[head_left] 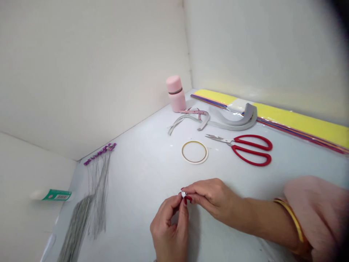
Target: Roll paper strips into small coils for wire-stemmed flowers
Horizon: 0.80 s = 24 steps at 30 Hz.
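Observation:
My left hand [169, 227] and my right hand [209, 196] meet low in the middle of the view. Their fingertips pinch a tiny white paper piece [183, 194], possibly a coil, mostly hidden by the fingers. Just beyond my hands lies a thin gold-edged white ring [194, 151], possibly a roll of tape, not touching them. Red-handled scissors [252, 150] lie closed to the right of it. A yellow bangle [290, 218] circles my right wrist beside a pink sleeve [316, 214].
A pink bottle [175, 94] stands in the far corner beside curled grey paper strips [234, 120]. A packet of coloured strips [286, 118] runs along the back wall. Grey strands with purple flowers [99, 171] hang at left, near a green-labelled white tube [51, 195].

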{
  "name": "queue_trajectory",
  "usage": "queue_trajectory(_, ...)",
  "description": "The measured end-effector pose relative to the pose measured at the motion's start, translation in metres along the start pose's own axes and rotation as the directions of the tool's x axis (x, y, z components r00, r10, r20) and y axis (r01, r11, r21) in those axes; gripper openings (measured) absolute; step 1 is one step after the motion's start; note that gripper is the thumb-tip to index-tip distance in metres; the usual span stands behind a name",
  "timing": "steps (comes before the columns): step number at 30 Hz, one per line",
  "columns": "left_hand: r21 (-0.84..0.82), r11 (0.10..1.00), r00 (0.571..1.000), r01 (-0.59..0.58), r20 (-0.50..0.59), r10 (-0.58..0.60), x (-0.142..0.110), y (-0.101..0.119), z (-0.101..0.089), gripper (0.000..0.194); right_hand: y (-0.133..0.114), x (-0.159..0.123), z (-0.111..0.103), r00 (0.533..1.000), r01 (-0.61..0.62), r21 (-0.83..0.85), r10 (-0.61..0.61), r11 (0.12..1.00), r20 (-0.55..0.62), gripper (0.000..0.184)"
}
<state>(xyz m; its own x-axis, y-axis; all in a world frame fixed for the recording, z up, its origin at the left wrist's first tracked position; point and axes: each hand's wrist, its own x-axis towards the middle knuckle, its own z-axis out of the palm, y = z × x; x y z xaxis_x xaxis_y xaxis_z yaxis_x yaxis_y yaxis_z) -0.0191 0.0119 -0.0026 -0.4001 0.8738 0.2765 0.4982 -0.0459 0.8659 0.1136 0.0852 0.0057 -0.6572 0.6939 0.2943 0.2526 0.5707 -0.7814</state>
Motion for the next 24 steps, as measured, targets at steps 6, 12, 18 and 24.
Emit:
queue_trajectory(6,0.077,0.994,0.995,-0.082,-0.057,0.087,0.0009,-0.0010,0.0019,0.004,0.0006,-0.0028,0.0013,0.994,0.110,-0.146,-0.107,0.983,0.027,0.026)
queue_trajectory(12,0.168,0.970,0.978,-0.177,-0.083,0.193,0.0000,0.0027,0.0046,0.003,0.0001,-0.0070,0.0061,0.993,0.118,-0.183,-0.113,0.976,0.033,0.024)
queue_trajectory(18,0.041,0.999,0.998,-0.024,-0.057,0.026,0.0009,0.0004,0.0044,0.006,-0.0013,-0.0037,0.0046,0.998,0.063,-0.071,-0.063,0.995,0.004,0.024)
queue_trajectory(24,-0.157,0.979,0.991,0.128,0.069,-0.118,0.0056,-0.0009,0.0027,0.013,0.0018,0.0011,-0.0015,0.997,0.059,-0.037,-0.057,0.998,0.058,0.030)
